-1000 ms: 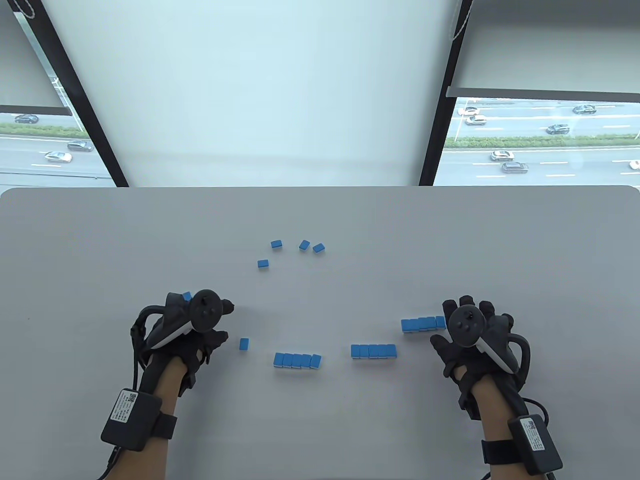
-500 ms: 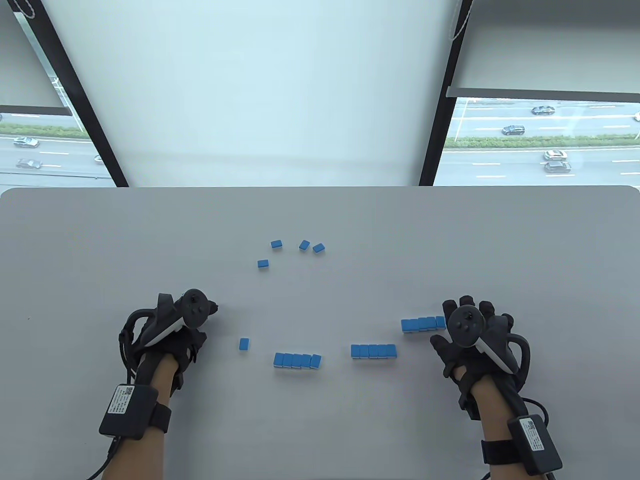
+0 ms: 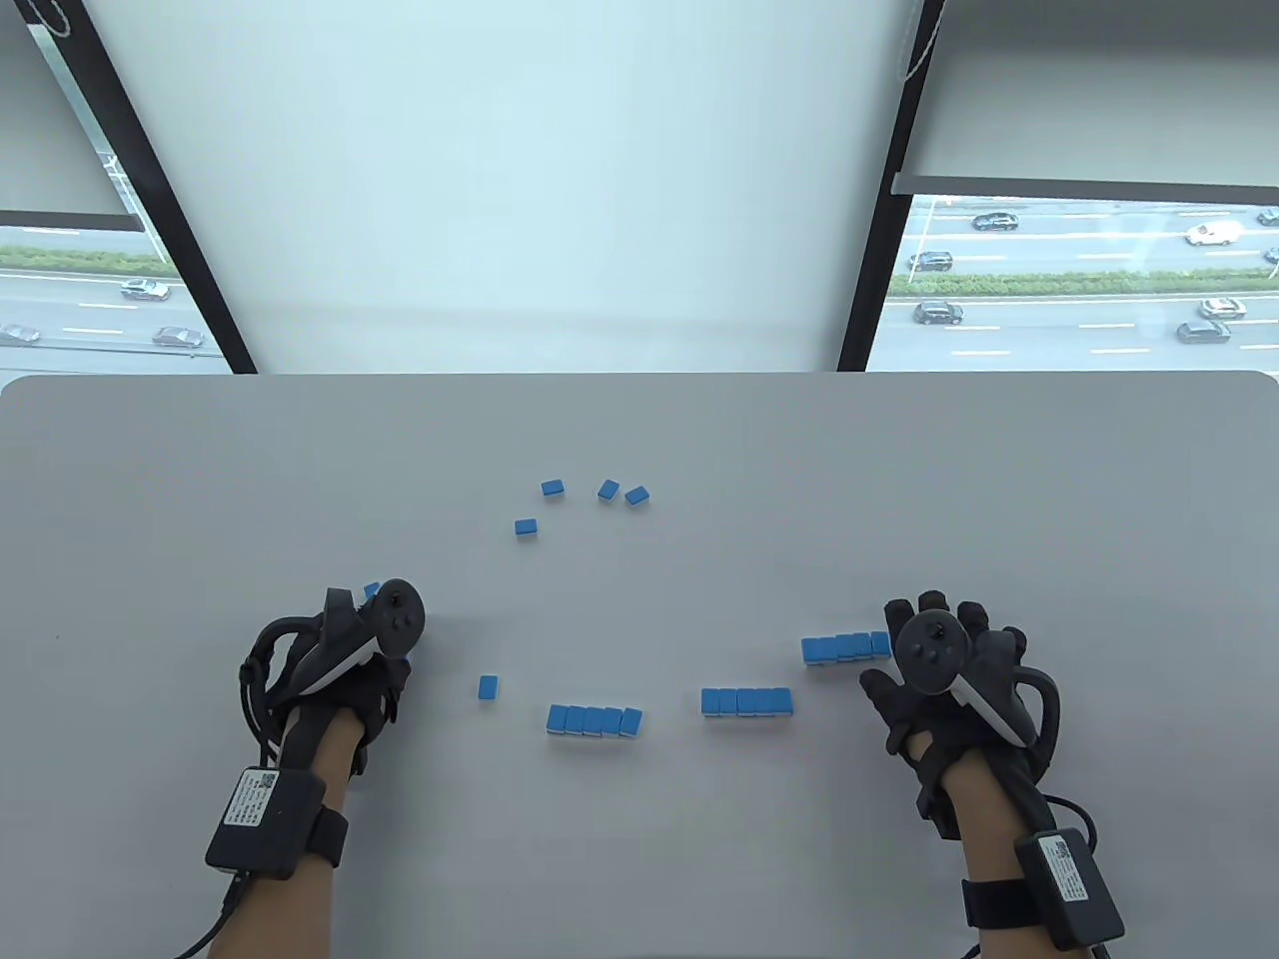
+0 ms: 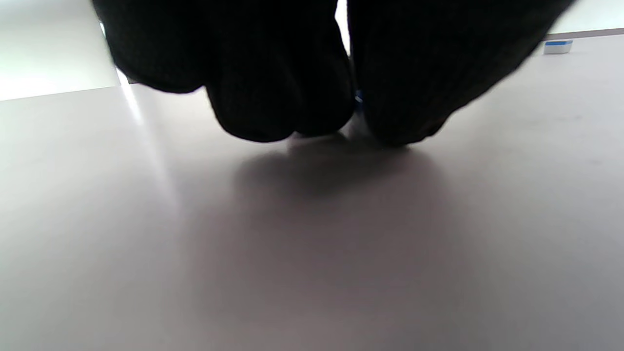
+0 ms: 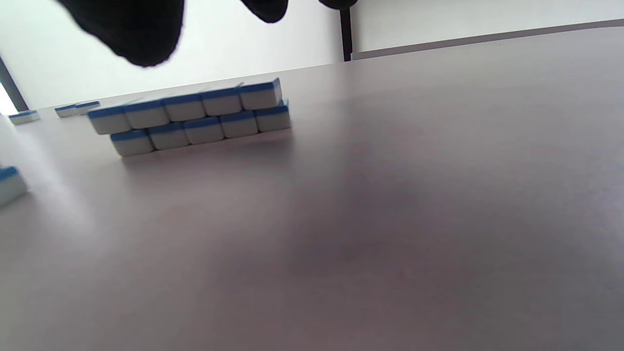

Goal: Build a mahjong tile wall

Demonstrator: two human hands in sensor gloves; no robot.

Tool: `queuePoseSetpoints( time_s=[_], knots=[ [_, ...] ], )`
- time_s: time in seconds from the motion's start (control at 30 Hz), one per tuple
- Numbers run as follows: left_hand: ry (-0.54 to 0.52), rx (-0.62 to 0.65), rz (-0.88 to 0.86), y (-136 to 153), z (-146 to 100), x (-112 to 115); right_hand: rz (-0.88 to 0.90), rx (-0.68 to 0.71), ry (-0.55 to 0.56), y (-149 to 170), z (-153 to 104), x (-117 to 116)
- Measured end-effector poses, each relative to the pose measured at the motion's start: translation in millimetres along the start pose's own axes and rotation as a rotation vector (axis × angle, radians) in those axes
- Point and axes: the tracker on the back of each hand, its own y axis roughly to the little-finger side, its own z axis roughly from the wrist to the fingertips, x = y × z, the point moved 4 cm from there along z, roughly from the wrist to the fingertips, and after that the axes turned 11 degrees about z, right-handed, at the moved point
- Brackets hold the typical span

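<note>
Blue-backed mahjong tiles lie on the grey table [image 3: 200,479]. My left hand [image 3: 372,611] has its fingers curled down at the table's near left. In the left wrist view its fingertips [image 4: 273,117] pinch a tile [image 4: 359,99] of which only a blue sliver shows; the same tile [image 3: 372,589] peeks out above the tracker. My right hand [image 3: 939,624] rests flat with spread fingers just right of a two-layer row [image 3: 844,647] [image 5: 195,117], holding nothing. Two single-layer rows [image 3: 595,719] [image 3: 747,701] sit between the hands.
A single tile [image 3: 488,685] lies right of my left hand. Several loose tiles [image 3: 553,487] [image 3: 609,488] [image 3: 637,494] [image 3: 527,525] are scattered further back at the centre. Windows rise beyond the table's far edge [image 3: 639,376].
My left hand has slid a little to the left and its tracker has turned; the blue tile at its fingertips was hidden half a second ago and shows again. The right hand has not moved.
</note>
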Motion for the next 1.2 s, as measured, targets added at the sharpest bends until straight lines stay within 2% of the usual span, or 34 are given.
queuePoseSetpoints(
  time_s=[0.2,0.43,0.8,1.2],
  knots=[
    [0.051,0.017,-0.015,-4,-3,-1,0.0,0.002,-0.003,0,0,-1],
    [0.043,0.094,-0.088,-19,-11,-14,0.009,0.002,-0.003,0,0,-1],
    [0.095,0.202,-0.101,-51,-11,-9,0.011,0.004,-0.004,0,1,-1],
    [0.09,0.23,-0.083,-60,-11,-8,0.007,0.005,-0.005,0,1,-1]
  ],
)
